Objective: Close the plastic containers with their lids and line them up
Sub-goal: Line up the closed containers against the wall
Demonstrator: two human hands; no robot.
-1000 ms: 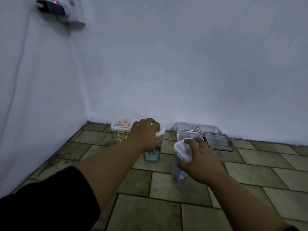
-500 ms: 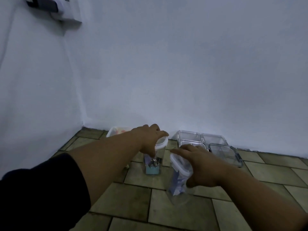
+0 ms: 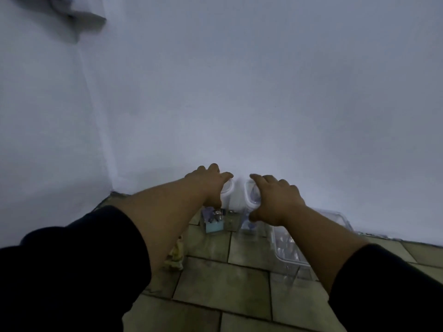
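Two tall clear plastic containers with white lids stand side by side on the tiled floor near the wall. My left hand [image 3: 211, 183] grips the lid of the left container [image 3: 215, 220], which holds small items and something light blue. My right hand [image 3: 273, 200] grips the lidded top of the right container [image 3: 250, 222]. A third container with colourful contents [image 3: 175, 256] shows only partly beneath my left forearm. Flat clear containers with lids [image 3: 287, 248] lie under and beyond my right forearm.
White walls meet in a corner [image 3: 110, 188] at the left, close behind the containers. The floor [image 3: 223, 283] is greenish rectangular tiles. A blurred wall fitting [image 3: 79, 17] sits at the top left.
Both hands have pushed the two tall containers away toward the wall and closer together. The camera has tipped and moved forward, so my forearms now cover the leftmost container.
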